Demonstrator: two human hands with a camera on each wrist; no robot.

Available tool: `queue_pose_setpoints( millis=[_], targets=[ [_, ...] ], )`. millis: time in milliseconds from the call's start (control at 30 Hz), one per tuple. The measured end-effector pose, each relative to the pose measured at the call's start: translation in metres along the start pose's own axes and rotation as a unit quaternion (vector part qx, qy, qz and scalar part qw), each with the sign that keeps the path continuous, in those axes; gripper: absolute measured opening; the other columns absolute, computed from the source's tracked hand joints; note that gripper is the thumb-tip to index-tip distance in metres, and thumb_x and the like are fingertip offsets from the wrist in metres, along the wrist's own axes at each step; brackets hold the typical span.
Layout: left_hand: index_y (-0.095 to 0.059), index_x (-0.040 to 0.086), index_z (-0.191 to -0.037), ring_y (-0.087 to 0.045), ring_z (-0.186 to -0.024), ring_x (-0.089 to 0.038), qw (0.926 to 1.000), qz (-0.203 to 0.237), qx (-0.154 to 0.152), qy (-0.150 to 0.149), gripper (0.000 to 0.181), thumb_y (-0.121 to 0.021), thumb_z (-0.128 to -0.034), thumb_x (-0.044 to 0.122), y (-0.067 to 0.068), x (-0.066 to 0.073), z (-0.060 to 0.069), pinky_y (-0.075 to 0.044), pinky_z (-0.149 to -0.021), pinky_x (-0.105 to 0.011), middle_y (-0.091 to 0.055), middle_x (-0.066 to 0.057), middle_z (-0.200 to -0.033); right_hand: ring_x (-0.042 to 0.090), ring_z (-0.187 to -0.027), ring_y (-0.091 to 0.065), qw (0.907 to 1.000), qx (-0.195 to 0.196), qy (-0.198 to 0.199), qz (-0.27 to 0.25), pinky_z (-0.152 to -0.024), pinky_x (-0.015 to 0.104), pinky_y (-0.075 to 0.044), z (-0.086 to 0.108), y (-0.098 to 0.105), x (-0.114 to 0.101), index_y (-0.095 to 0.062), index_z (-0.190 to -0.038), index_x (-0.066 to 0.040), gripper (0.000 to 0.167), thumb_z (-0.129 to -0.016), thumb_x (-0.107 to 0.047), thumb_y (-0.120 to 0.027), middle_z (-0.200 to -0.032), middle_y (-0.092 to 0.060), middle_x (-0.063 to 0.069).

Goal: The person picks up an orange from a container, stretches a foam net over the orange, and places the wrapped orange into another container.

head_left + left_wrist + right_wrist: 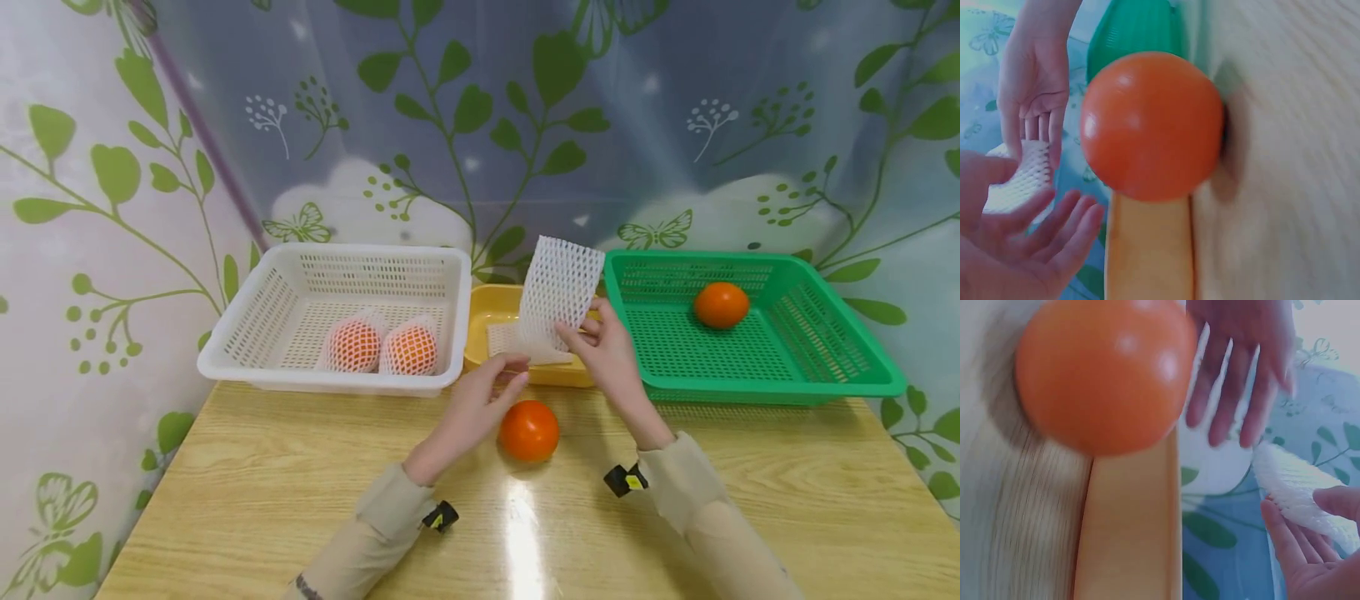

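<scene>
My right hand (pixel 606 346) pinches a white foam fruit net (pixel 562 287) between thumb and fingers, holding it up over a yellow basket (pixel 585 375). My left hand (pixel 480 400) is just left of the net's lower end, fingers apart and loosely bent, with nothing in them; the left wrist view shows this hand (pixel 1029 250) palm up. A smooth orange-red round fruit (pixel 529 431) sits on the table between my wrists, in front of the yellow basket. It looms large in the left wrist view as the same fruit (pixel 1152 125).
A white basket (pixel 247 375) on the left holds two net-wrapped fruits (pixel 411 348). On the right, a green basket (pixel 765 387) holds one bare orange fruit (pixel 722 305). More white netting (pixel 502 337) lies in the yellow basket. A patterned curtain (pixel 450 167) hangs behind the wooden table (pixel 300 467).
</scene>
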State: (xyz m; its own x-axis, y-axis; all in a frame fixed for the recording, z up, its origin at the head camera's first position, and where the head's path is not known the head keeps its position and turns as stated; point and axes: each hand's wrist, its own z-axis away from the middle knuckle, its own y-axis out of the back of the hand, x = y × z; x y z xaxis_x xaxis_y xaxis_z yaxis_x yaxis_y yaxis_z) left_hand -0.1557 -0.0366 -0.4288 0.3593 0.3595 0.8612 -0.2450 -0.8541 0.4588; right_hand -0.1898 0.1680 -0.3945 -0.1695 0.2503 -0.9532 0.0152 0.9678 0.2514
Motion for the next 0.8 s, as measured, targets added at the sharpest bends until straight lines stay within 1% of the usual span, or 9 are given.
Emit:
queue_pose_setpoints(
  millis=[67, 167, 233, 333, 467, 533, 667, 733, 800],
  targets=[
    [-0.059, 0.003, -0.134, -0.066, -0.113, -0.026, 0.999, 0.032, 0.031, 0.003, 0.035, -0.056, -0.1056, 0.023, 0.0, 0.005, -0.004, -0.058, -0.091, -0.035, -0.067, -0.013, -0.128, 0.021, -0.099, -0.074, 0.9996, -0.001, 0.006, -0.027, -0.078, 0.023, -0.058, 0.005, -0.001, -0.003, -0.043, -0.134, 0.0, 0.045, -0.099, -0.015, -0.067, -0.127, -0.066, 0.027],
    [-0.061, 0.002, -0.129, -0.067, -0.11, -0.029, 0.9943, 0.081, 0.068, 0.009, 0.031, -0.059, -0.1043, 0.021, -0.002, 0.01, -0.008, -0.059, -0.089, -0.037, -0.068, -0.013, -0.124, 0.006, -0.094, -0.072, 0.9981, -0.002, 0.031, -0.053, -0.079, 0.023, -0.059, 0.013, -0.004, -0.006, -0.042, -0.143, -0.002, 0.05, -0.1, -0.012, -0.065, -0.127, -0.066, 0.027],
    [-0.062, 0.002, -0.126, -0.067, -0.108, -0.031, 0.9898, 0.113, 0.085, 0.012, 0.029, -0.06, -0.104, 0.022, -0.002, 0.013, -0.01, -0.06, -0.087, -0.041, -0.069, -0.015, -0.122, 0.003, -0.095, -0.071, 0.997, -0.002, 0.047, -0.062, -0.08, 0.024, -0.059, 0.017, -0.007, -0.005, -0.041, -0.146, -0.002, 0.052, -0.1, -0.01, -0.064, -0.127, -0.065, 0.027],
    [-0.061, 0.001, -0.121, -0.067, -0.108, -0.031, 0.9819, 0.151, 0.114, 0.01, 0.027, -0.061, -0.1036, 0.022, -0.005, 0.017, -0.011, -0.06, -0.087, -0.044, -0.067, -0.016, -0.12, 0.003, -0.097, -0.07, 0.9971, 0.005, 0.054, -0.053, -0.082, 0.026, -0.059, 0.022, -0.011, -0.002, -0.044, -0.144, 0.0, 0.05, -0.1, -0.01, -0.064, -0.127, -0.066, 0.026],
    [-0.062, 0.0, -0.118, -0.065, -0.11, -0.026, 0.969, 0.188, 0.16, 0.015, 0.026, -0.062, -0.1027, 0.021, -0.007, 0.021, -0.013, -0.058, -0.092, -0.04, -0.067, -0.016, -0.118, 0.01, -0.094, -0.07, 0.9981, 0.004, 0.056, -0.023, -0.08, 0.024, -0.059, 0.028, -0.014, 0.001, -0.051, -0.136, 0.003, 0.042, -0.1, -0.011, -0.065, -0.121, -0.069, 0.024],
    [-0.062, -0.001, -0.115, -0.065, -0.107, -0.022, 0.9623, 0.21, 0.171, 0.025, 0.025, -0.063, -0.102, 0.02, -0.008, 0.021, -0.014, -0.057, -0.094, -0.038, -0.068, -0.016, -0.115, 0.015, -0.094, -0.07, 0.9981, -0.006, 0.06, -0.006, -0.079, 0.022, -0.058, 0.032, -0.015, 0.002, -0.054, -0.132, 0.005, 0.038, -0.1, -0.011, -0.065, -0.118, -0.069, 0.024],
    [-0.059, -0.001, -0.109, -0.065, -0.099, -0.015, 0.9438, 0.28, 0.167, 0.053, 0.02, -0.064, -0.1012, 0.016, -0.009, 0.021, -0.016, -0.056, -0.093, -0.036, -0.069, -0.018, -0.111, 0.028, -0.105, -0.068, 0.9975, -0.037, 0.061, -0.001, -0.085, 0.023, -0.057, 0.039, -0.016, 0.002, -0.055, -0.134, 0.007, 0.04, -0.099, -0.009, -0.066, -0.125, -0.066, 0.023],
    [-0.056, -0.001, -0.108, -0.065, -0.097, -0.013, 0.9345, 0.312, 0.159, 0.063, 0.017, -0.064, -0.1011, 0.013, -0.009, 0.021, -0.015, -0.056, -0.091, -0.034, -0.07, -0.02, -0.114, 0.032, -0.114, -0.065, 0.997, -0.055, 0.053, -0.01, -0.09, 0.027, -0.057, 0.042, -0.016, 0.003, -0.052, -0.137, 0.007, 0.044, -0.098, -0.008, -0.067, -0.131, -0.063, 0.023],
    [-0.055, 0.0, -0.11, -0.065, -0.098, -0.012, 0.9273, 0.333, 0.155, 0.071, 0.016, -0.062, -0.1017, 0.011, -0.009, 0.02, -0.014, -0.055, -0.088, -0.029, -0.07, -0.02, -0.116, 0.036, -0.121, -0.061, 0.9956, -0.081, 0.046, -0.014, -0.096, 0.031, -0.055, 0.044, -0.015, 0.003, -0.048, -0.141, 0.006, 0.049, -0.098, -0.006, -0.067, -0.137, -0.059, 0.023]
  ],
)
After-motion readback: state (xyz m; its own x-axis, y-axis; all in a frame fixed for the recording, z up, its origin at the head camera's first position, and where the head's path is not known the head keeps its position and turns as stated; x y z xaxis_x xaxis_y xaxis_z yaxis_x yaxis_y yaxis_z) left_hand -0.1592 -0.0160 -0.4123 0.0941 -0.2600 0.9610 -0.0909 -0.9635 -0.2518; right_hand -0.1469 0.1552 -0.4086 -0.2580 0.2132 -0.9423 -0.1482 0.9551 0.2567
